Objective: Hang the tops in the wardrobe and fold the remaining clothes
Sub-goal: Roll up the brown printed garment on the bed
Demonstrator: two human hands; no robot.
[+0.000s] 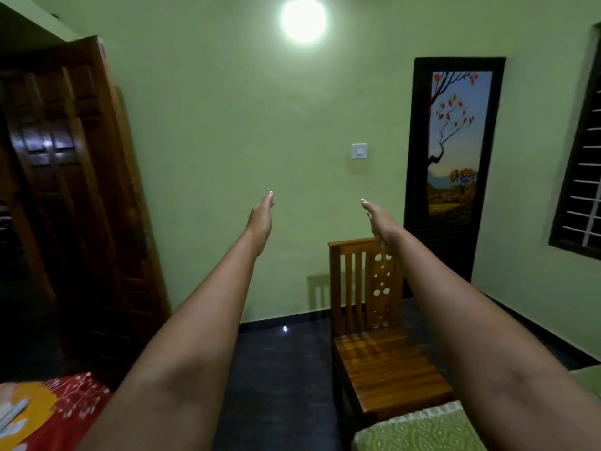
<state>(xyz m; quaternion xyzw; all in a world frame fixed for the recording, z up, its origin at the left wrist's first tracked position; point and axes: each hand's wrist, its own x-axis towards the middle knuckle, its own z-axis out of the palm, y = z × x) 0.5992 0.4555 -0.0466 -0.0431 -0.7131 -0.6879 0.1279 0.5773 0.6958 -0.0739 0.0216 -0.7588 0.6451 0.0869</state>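
Both arms reaching forward, left hand [260, 219] and right hand [380, 219] holding nothing, fingers straight. Wardrobe [65, 190] standing left of left grip, nearer that hand. Red cloth [65, 408] lying low, behind left grip.

Room lit by a single ceiling lamp [304, 19], blown out to white with a soft halo. Green wall [227, 125] evenly lit; wardrobe [65, 190] at left sunk in deep shadow. A faint chair shadow is cast on the wall beside the chair [374, 304]. A small glare spot is seen on the dark floor [285, 328]. Wide-angle bending is noted at the edges; slight softness overall, blur at the lower corners.
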